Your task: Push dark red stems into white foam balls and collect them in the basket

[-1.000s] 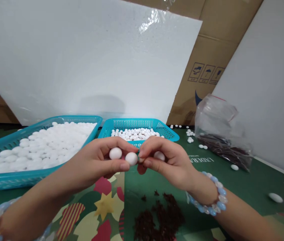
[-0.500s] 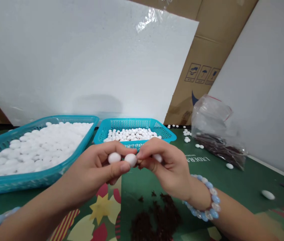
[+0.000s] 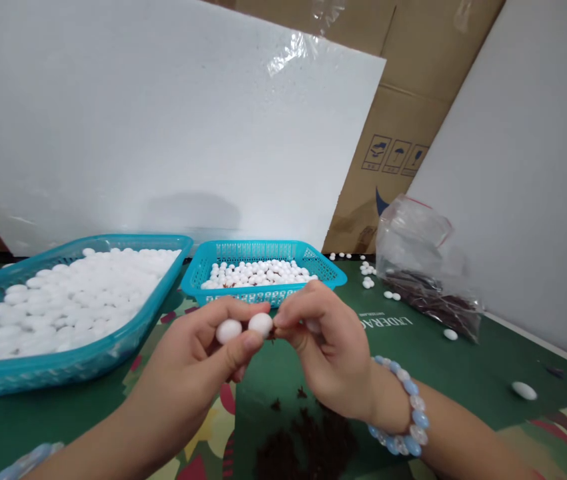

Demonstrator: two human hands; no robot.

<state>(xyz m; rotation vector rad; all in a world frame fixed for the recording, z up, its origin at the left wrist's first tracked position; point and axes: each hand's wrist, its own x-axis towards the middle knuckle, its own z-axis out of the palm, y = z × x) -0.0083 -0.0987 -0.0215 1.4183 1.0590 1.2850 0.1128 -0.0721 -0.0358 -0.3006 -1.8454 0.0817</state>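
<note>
My left hand [image 3: 198,363] pinches two white oval beads [image 3: 244,327] between thumb and fingers, low in the middle of the view. My right hand [image 3: 331,350], with a blue and white bead bracelet [image 3: 406,417] on its wrist, meets it fingertip to fingertip and pinches a small dark bit against the right bead. Another white bead shows faintly inside the right hand's curled fingers. A pile of dark brown crumbs [image 3: 308,443] lies on the green mat directly below both hands.
A large teal basket [image 3: 113,350] full of white beads sits at left; a smaller teal basket [image 3: 263,293] of beads stands behind the hands. A clear bag [image 3: 423,267] with dark bits lies at right. Loose beads [image 3: 523,391] dot the mat. White foam boards and cardboard boxes stand behind.
Both hands have sunk lower in the view as the camera tilted up; they stay joined at the fingertips, and the bead in the right hand is more hidden.
</note>
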